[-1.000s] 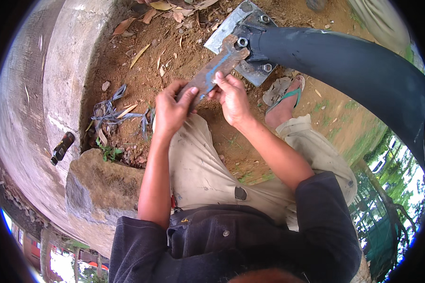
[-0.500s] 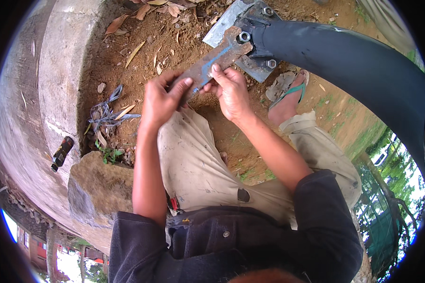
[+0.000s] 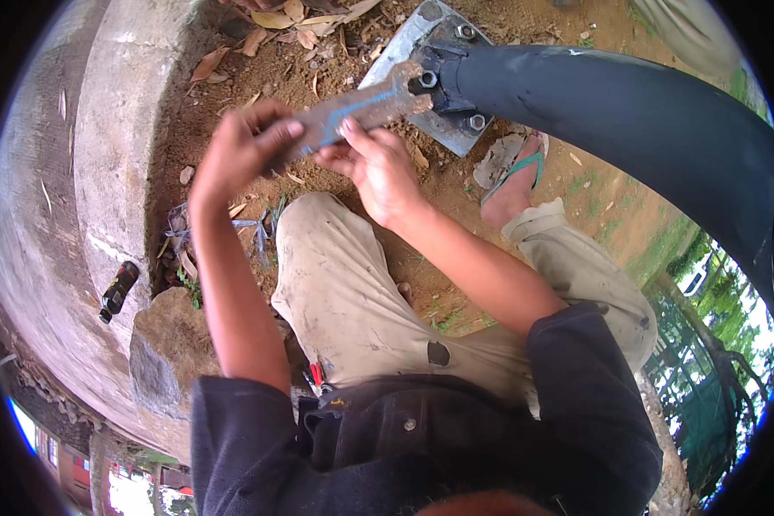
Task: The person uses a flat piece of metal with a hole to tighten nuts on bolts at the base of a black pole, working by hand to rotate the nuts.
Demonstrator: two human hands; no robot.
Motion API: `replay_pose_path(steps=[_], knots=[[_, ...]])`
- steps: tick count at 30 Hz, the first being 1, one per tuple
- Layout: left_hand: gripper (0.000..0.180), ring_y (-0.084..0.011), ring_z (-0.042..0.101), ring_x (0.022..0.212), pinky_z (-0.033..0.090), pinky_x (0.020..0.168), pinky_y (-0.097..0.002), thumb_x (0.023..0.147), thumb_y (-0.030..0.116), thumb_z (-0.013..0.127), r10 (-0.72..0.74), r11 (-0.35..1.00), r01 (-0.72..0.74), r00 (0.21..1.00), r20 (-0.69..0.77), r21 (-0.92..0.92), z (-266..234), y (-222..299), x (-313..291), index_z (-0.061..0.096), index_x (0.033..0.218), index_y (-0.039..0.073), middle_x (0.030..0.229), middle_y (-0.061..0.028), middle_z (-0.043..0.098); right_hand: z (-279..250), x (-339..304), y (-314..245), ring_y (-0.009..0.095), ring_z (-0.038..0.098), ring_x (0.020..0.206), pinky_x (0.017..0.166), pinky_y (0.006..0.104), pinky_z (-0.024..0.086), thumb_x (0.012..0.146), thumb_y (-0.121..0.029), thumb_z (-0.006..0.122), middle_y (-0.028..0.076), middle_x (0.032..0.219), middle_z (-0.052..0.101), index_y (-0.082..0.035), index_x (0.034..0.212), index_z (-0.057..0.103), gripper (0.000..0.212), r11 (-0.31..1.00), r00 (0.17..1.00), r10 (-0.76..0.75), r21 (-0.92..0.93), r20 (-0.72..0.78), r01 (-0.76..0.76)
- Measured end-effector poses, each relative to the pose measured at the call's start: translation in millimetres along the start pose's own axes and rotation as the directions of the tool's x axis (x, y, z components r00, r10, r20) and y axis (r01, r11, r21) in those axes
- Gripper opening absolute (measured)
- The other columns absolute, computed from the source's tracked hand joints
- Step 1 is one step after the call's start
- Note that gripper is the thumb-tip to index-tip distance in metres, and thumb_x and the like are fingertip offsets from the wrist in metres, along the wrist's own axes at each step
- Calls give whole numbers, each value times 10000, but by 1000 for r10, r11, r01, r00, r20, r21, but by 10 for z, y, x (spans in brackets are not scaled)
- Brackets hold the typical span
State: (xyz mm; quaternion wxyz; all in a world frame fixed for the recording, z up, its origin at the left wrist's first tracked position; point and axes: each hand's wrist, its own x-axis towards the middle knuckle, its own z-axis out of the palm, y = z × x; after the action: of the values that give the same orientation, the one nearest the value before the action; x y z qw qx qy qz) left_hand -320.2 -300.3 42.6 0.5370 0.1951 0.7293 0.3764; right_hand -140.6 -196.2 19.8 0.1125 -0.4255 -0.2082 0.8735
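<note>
We grip the rusty flat wrench (image 3: 371, 107) with both hands closed: left hand (image 3: 235, 156) round its tail, right hand (image 3: 382, 174) pinching mid-length. Its long axis runs up and rightward to the middle nut (image 3: 427, 79), nearer our right hand; whether the notch touches, we cannot tell.

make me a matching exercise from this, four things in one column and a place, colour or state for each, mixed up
1. flat wrench
2. bottle
3. curved pole
4. sandal

A. on the concrete
B. has a green strap
C. held by left hand and right hand
D. dark, ending at a metal plate

Pairs: 1-C, 2-A, 3-D, 4-B
</note>
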Motion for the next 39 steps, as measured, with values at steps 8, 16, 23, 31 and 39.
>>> replay_pose_path(steps=[8,16,23,31,39], knots=[[334,-172,704,649,566,522,-260,1019,85,628,-84,833,37,995,-60,-552,1423,-269,-543,440,1287,17,917,-115,668,-778,-209,-157,56,553,733,698,244,488,1079,-333,553,-25,888,652,-103,994,657,266,949,998,-68,-310,-11,61],[352,-146,649,532,501,440,-265,1002,138,674,-196,874,119,974,-118,-471,1497,-94,-552,493,1268,-4,806,-90,673,-778,-251,-348,63,564,740,694,239,493,1069,-301,574,-19,882,641,-94,976,651,239,940,1000,-3,-342,-17,-3],[350,-104,606,515,503,445,-257,972,242,715,-182,976,198,969,164,-87,128,63,38,658,1260,52,779,-51,677,-201,81,-93,151,671,838,888,368,614,1045,-246,613,46,924,654,-43,1002,629,208,995,1000,-1,-101,14,2],[425,-88,593,540,506,465,-232,943,282,741,-17,974,-48,958,285,220,-432,509,695,674,1286,40,772,-29,693,236,352,-38,158,677,804,858,375,621,1047,-217,607,72,940,665,-10,1061,615,208,966,997,-66,247,-33,72],[276,-123,650,585,502,493,-245,1018,152,649,-135,910,136,990,29,-393,893,-245,-417,541,1233,17,845,-63,649,-452,-173,-138,53,565,710,720,236,547,1063,-252,586,-14,851,650,-94,972,665,199,969,998,-2,-247,-60,-13]])
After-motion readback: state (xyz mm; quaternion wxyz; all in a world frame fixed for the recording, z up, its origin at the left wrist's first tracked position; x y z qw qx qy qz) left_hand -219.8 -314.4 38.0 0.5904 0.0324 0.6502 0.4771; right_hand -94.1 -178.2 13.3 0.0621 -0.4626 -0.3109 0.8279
